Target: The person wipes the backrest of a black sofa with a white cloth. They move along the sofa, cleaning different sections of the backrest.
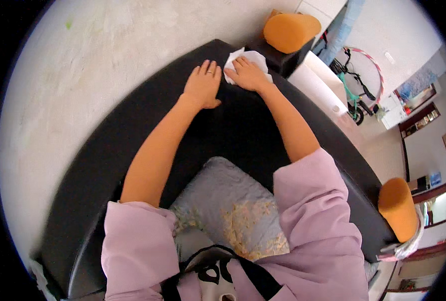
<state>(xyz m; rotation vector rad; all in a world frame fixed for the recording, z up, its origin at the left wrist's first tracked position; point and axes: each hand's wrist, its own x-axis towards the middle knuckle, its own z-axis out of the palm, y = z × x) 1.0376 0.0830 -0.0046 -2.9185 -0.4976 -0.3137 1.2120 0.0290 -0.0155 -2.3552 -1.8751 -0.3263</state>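
Observation:
My left hand [205, 84] lies palm down on the smooth black upholstery of what looks like a sofa [238, 124]. Its fingers are slightly spread, and a ring shows on one of them. Just to its right, my right hand [247, 74] presses a crumpled white cloth or wipe [258, 58] against the far end of the same black surface. The cloth's edges stick out beyond my fingers and under my wrist. Closer to my body sits a grey cushion [223, 184] with a yellowish floral pattern, partly covered by my right sleeve.
A pale wall [76, 67] runs along the left. One orange rounded object [290, 32] stands past the sofa's far end, another [397, 210] at the right. A white open box or bin [320, 82] adjoins the right edge, with a green-framed bicycle [352, 90] behind it.

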